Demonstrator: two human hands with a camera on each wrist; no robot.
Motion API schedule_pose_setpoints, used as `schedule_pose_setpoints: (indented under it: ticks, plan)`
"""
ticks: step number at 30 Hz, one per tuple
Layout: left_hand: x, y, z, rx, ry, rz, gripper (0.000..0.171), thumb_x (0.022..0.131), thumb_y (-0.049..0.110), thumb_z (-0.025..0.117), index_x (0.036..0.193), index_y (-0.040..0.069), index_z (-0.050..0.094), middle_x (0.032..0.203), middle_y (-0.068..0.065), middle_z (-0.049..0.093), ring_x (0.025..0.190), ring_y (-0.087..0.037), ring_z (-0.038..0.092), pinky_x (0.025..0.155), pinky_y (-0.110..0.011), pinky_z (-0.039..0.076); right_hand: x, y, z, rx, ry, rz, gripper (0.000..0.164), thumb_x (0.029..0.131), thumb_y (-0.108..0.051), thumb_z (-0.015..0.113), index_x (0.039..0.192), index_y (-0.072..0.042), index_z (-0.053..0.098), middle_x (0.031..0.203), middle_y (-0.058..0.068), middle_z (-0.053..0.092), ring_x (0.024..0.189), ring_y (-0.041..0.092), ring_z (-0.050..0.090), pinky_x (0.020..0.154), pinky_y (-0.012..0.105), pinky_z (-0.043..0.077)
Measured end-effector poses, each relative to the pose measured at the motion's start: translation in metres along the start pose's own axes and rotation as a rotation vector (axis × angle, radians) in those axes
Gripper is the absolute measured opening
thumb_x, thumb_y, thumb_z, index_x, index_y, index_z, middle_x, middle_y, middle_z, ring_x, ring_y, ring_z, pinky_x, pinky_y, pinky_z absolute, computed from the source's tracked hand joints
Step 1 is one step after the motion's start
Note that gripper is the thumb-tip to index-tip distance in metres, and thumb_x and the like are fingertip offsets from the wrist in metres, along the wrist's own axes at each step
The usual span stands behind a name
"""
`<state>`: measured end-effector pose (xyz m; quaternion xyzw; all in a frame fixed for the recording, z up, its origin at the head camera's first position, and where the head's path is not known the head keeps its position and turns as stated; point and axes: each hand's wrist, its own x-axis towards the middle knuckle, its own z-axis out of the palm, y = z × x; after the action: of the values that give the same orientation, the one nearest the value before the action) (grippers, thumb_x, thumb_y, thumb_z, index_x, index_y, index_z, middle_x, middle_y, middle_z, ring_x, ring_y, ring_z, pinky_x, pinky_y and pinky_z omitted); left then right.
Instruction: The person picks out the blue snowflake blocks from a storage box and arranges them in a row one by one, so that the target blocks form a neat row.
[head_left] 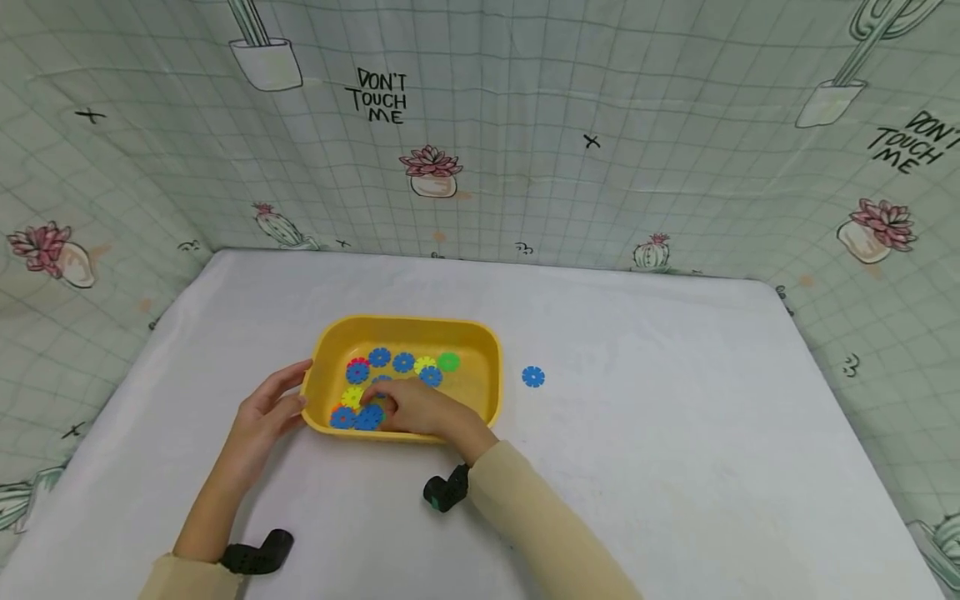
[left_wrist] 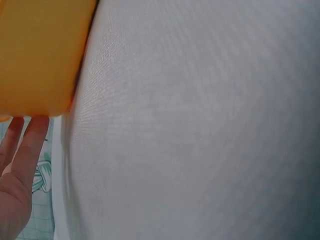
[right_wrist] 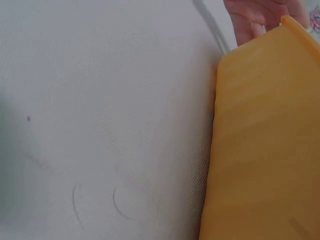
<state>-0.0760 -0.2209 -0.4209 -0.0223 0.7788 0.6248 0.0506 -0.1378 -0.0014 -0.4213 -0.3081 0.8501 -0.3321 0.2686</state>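
A yellow tray (head_left: 480,400) holds several notched plastic snowflake discs in blue, yellow, green and red. At its left end my left hand (head_left: 264,410) steadies it, and in the left wrist view the outstretched fingers (left_wrist: 31,145) touch its wall. My right hand (head_left: 420,408) reaches over the near rim into the tray, fingers bent down among the discs. Beside those fingertips are blue discs (head_left: 369,417) and a yellow disc (head_left: 352,397). I cannot tell whether the right fingers pinch a disc. The right wrist view shows only the tray's outer wall (right_wrist: 265,140) and part of my left hand (right_wrist: 257,20).
One blue disc (head_left: 533,377) lies on the white-covered table (head_left: 675,433), just right of the tray. Inside the tray, a green disc (head_left: 448,362) lies toward the back right. A patterned cloth (head_left: 510,125) hangs behind the table. Black wrist cameras (head_left: 258,552) are on both wrists.
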Motion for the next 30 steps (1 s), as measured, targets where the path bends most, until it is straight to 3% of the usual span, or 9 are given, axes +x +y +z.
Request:
schedule_pose_setpoints:
  ticks: [15, 30]
  plan:
    - [0.0008, -0.0002, -0.0006, -0.008, 0.003, -0.004, 0.046, 0.096, 0.017, 0.048, 0.14, 0.005, 0.038, 0.121, 0.018, 0.047, 0.1, 0.007, 0.054, 0.079, -0.011, 0.049, 0.007, -0.0085, -0.0004, -0.16, -0.038, 0.062, 0.032, 0.085, -0.025, 0.067, 0.116, -0.025, 0.059, 0.066, -0.003, 0.044, 0.06, 0.01, 0.041, 0.055, 0.018, 0.032]
    - [0.0024, -0.0004, -0.0011, 0.001, -0.004, -0.004, 0.046, 0.096, 0.018, 0.047, 0.14, 0.007, 0.039, 0.124, 0.017, 0.046, 0.101, 0.007, 0.054, 0.079, -0.011, 0.049, 0.0068, -0.0085, -0.0002, -0.19, -0.028, 0.062, 0.032, 0.086, -0.026, 0.066, 0.117, -0.026, 0.058, 0.067, -0.003, 0.044, 0.061, 0.01, 0.042, 0.056, 0.018, 0.033]
